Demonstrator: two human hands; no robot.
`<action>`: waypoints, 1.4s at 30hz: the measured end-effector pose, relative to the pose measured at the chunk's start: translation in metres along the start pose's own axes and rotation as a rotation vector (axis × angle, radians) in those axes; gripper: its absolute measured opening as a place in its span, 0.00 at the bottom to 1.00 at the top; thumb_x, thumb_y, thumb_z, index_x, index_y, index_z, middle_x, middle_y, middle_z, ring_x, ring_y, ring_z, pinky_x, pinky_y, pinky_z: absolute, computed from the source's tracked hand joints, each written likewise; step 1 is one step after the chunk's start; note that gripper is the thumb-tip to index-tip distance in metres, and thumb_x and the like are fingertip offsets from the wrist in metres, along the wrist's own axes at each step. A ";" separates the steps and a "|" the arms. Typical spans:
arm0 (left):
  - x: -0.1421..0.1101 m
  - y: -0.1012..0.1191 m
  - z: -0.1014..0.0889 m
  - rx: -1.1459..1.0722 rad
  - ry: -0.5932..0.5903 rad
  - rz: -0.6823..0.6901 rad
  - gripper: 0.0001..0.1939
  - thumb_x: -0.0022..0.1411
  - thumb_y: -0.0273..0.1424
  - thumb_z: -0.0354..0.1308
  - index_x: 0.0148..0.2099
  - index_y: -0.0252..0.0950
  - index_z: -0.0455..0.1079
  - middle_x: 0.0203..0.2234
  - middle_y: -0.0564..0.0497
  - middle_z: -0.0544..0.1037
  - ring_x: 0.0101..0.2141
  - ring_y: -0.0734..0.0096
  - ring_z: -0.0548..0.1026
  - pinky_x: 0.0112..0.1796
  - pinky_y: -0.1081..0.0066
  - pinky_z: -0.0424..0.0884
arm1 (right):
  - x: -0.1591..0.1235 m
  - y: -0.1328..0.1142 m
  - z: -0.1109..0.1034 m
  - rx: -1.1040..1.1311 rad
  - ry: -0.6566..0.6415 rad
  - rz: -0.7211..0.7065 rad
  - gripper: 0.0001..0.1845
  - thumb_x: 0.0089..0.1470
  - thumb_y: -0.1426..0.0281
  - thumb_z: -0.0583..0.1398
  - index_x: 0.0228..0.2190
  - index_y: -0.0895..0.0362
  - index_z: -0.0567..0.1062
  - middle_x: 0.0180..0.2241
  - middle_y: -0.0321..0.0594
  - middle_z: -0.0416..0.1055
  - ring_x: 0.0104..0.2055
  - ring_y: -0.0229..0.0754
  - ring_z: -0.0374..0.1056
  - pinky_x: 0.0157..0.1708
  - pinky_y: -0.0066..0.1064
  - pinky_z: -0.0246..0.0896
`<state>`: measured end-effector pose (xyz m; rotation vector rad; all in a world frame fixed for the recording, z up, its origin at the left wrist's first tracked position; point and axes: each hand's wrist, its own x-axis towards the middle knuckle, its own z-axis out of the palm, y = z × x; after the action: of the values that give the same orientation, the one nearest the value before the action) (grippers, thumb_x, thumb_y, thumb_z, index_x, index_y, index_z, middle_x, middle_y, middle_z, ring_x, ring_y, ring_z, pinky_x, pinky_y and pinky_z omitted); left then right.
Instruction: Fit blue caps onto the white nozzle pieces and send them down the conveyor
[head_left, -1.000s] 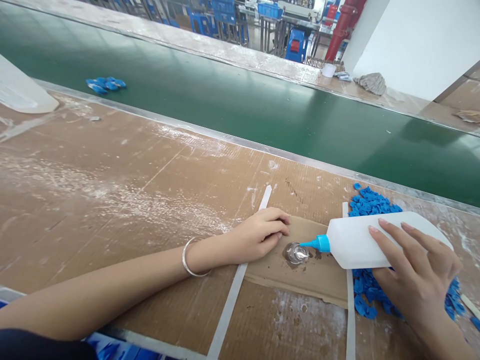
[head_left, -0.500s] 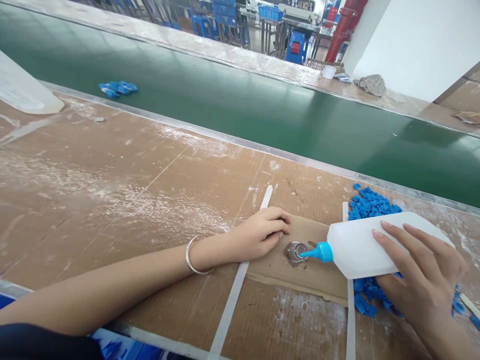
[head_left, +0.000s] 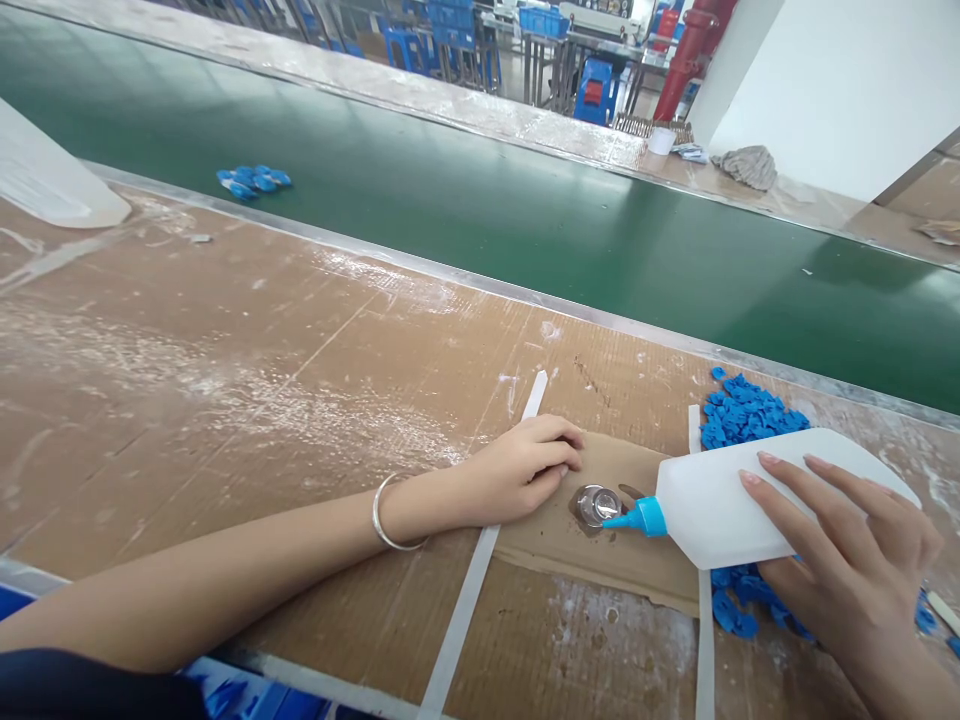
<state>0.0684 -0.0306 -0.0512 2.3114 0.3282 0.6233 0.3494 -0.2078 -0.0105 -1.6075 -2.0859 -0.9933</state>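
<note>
My right hand [head_left: 855,540] is wrapped round a white plastic squeeze bottle [head_left: 772,495] with a blue nozzle [head_left: 637,518]. Tilted on its side, the bottle points left, its tip at the near right rim of a small clear glass cup [head_left: 598,506]. A dark wet patch surrounds the cup on a strip of brown cardboard [head_left: 637,570]. Just left of the cup, my left hand [head_left: 529,465] rests on the cardboard, fingers loosely bent and slightly apart, holding nothing I can see.
Small blue rubbery pieces [head_left: 750,415] are heaped beyond and below the bottle. White tape strips [head_left: 461,620] cross the cardboard-covered table. Past its edge runs a green conveyor belt [head_left: 465,200] carrying a blue cluster [head_left: 253,181]. A translucent white container [head_left: 60,180] stands far left.
The bottle has shifted slightly right and downward, bringing its tip from over the cup's opening to the rim. The blue cluster has travelled right along the belt. My left hand has barely moved.
</note>
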 end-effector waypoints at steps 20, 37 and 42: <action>0.000 0.000 0.000 0.013 0.007 0.011 0.14 0.64 0.19 0.48 0.41 0.34 0.74 0.45 0.42 0.76 0.49 0.62 0.74 0.50 0.61 0.73 | 0.010 0.004 -0.009 -0.035 0.159 0.036 0.39 0.47 0.81 0.66 0.59 0.49 0.70 0.40 0.43 0.80 0.43 0.57 0.74 0.42 0.44 0.63; 0.000 -0.002 0.001 0.008 0.016 0.020 0.14 0.64 0.19 0.48 0.42 0.34 0.74 0.45 0.42 0.75 0.49 0.63 0.74 0.51 0.63 0.72 | 0.009 0.001 0.002 0.046 0.122 0.123 0.33 0.47 0.82 0.64 0.55 0.50 0.73 0.44 0.44 0.78 0.48 0.58 0.73 0.49 0.48 0.64; 0.000 0.000 -0.001 0.019 0.003 0.000 0.13 0.63 0.19 0.48 0.41 0.35 0.73 0.46 0.43 0.76 0.49 0.63 0.74 0.52 0.62 0.72 | 0.007 0.008 0.001 0.261 0.105 0.352 0.26 0.49 0.75 0.65 0.52 0.54 0.74 0.48 0.48 0.76 0.51 0.58 0.72 0.50 0.49 0.64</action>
<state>0.0677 -0.0301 -0.0509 2.3290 0.3371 0.6262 0.3548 -0.2009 -0.0041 -1.6677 -1.7026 -0.6424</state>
